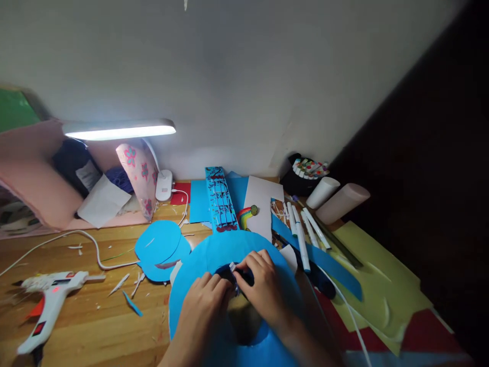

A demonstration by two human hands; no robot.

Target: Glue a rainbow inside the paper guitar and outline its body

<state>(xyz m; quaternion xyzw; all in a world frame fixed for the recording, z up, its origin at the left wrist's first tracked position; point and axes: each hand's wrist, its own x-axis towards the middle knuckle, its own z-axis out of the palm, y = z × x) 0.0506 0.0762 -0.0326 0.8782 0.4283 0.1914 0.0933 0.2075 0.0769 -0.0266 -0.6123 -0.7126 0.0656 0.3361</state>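
A large round blue paper-covered body (214, 251) with a round hole lies in front of me. From its far edge extends a blue neck (220, 199) with dark painted marks and string-like lines. My right hand (263, 285) is at the hole's far right rim, thumb and forefinger pinched on a small white piece (233, 266). My left hand (206, 303) rests at the hole's left rim, its fingers curled and their tips hidden inside the opening.
A white glue gun (51, 300) and blue paper discs (158, 244) lie left. White markers (300, 239), yellow paper (367, 275) and a cable (353, 321) lie right. A lit lamp (122, 131) stands behind, beside a pink box (26, 173). Paper scraps dot the wood.
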